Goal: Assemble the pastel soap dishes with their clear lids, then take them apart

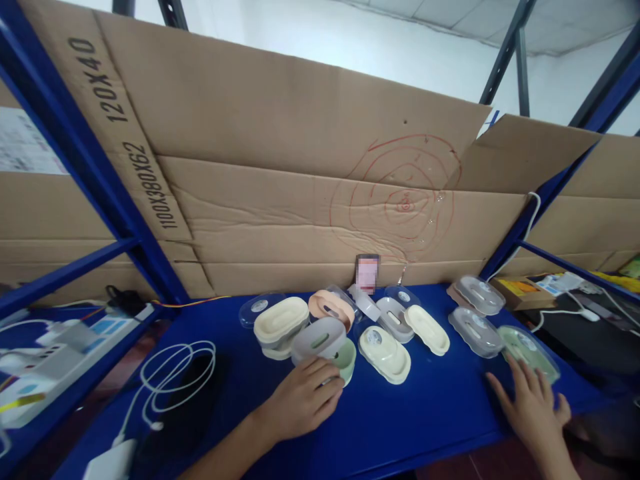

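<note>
My left hand (306,398) is closed with its fingers curled at the rim of a light green soap box (347,357). A grey soap box tray (325,337) leans over that green one, right above my knuckles. Over on the right, my right hand (535,407) is open with fingers apart, its fingertips at the near edge of a green soap box with a clear lid (533,353). Next to it lies a grey lidded soap box (475,331), and behind that a pinkish lidded one (479,295).
Cream soap boxes (385,353) and a peach one (331,308) spread across the blue tabletop (425,427). A phone (367,272) stands against the cardboard wall (280,220). A coiled white cable (177,367) and a power strip (60,360) are at left.
</note>
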`<state>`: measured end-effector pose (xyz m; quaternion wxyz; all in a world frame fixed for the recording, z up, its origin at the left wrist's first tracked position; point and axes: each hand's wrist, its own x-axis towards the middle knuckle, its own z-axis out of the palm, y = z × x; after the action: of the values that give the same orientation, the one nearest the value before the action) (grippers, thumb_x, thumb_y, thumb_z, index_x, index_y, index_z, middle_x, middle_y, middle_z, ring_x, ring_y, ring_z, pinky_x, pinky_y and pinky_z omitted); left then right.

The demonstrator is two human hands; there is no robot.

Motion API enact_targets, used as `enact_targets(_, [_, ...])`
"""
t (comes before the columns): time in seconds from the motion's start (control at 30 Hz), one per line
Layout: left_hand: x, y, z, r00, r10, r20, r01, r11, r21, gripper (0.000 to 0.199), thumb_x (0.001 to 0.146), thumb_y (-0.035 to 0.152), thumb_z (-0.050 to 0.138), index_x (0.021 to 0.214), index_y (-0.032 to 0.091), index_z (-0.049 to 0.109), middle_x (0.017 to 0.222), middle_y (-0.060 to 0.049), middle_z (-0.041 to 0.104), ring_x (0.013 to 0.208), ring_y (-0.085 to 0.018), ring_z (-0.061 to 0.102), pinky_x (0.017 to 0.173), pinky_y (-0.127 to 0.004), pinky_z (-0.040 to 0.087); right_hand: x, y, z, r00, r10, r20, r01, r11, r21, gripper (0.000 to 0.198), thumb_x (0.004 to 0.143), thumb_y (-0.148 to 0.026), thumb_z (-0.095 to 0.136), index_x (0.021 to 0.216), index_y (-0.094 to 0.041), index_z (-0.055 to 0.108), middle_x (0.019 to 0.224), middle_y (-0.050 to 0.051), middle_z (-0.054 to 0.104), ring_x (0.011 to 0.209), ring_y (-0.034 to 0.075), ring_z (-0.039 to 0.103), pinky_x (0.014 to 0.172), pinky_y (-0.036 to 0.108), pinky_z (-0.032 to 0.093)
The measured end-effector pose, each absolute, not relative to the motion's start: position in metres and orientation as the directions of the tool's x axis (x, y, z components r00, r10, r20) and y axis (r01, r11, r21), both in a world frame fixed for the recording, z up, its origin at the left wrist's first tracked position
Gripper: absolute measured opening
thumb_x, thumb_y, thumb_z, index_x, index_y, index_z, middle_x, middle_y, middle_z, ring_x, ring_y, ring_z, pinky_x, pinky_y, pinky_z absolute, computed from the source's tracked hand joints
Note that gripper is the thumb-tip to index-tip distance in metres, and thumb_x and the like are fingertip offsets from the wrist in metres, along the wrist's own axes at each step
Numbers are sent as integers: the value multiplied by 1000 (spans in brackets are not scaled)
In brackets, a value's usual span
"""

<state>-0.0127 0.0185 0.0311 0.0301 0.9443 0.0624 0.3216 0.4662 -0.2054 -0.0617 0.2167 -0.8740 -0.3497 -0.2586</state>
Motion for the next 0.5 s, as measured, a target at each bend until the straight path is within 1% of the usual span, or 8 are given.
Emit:
enact_targets(0.07, [-11,17,29,789,138,599,87,-990,113,21,102,12,56,110,21,74,98,-8,78,90,-22,74,88,-36,59,466,-209,-69,613,539,578,747,-634,-201,78,95,-80,29,153,-33,56,144,17,67,141,45,59,115,77,35])
enact_targets(0.13, [-9,16,28,788,146,598,86,-988,127,21,102,13,56,109,21,73,96,-7,78,88,-21,74,85,-35,58,465,-203,-65,596,496,631,750,-624,-219,78,96,-80,35,151,-31,58,146,19,65,137,45,62,112,73,41])
enact_targets(0.2, [-8,16,26,781,160,603,89,-985,146,21,102,13,56,108,21,73,95,-7,77,86,-20,73,84,-34,58,466,-189,-55,575,450,683,751,-621,-223,82,95,-81,38,155,-28,56,159,22,55,143,48,56,112,71,43])
enact_targets(0.27, [-7,17,24,771,175,612,96,-983,159,20,101,13,56,106,22,73,92,-6,76,83,-19,72,82,-33,58,470,-170,-44,568,455,686,754,-621,-212,86,96,-81,36,161,-27,50,168,22,44,153,50,46,114,72,41])
enact_targets(0.3, [-7,18,23,765,178,619,101,-982,159,20,101,13,56,106,22,73,91,-6,76,83,-19,72,82,-33,58,473,-161,-41,576,465,672,750,-628,-208,87,97,-80,34,163,-26,47,169,23,43,155,50,42,115,74,39])
enact_targets(0.37, [-8,18,23,754,182,631,113,-983,147,20,101,13,55,105,22,73,90,-6,76,82,-19,72,82,-33,59,479,-147,-40,601,470,646,732,-649,-208,86,99,-78,28,163,-24,46,162,25,50,156,51,40,116,77,35])
enact_targets(0.43, [-9,18,24,754,175,633,121,-984,127,20,101,13,55,106,22,72,91,-5,76,82,-20,72,83,-33,59,485,-139,-45,609,454,651,721,-658,-216,84,100,-77,25,158,-22,52,149,27,60,149,50,49,116,78,32])
enact_targets(0.5, [-10,18,25,762,169,625,123,-986,115,20,102,13,55,106,22,72,91,-5,77,82,-20,72,83,-34,59,489,-138,-52,580,443,683,740,-637,-216,83,101,-80,26,152,-23,58,142,26,65,140,47,58,118,75,31])
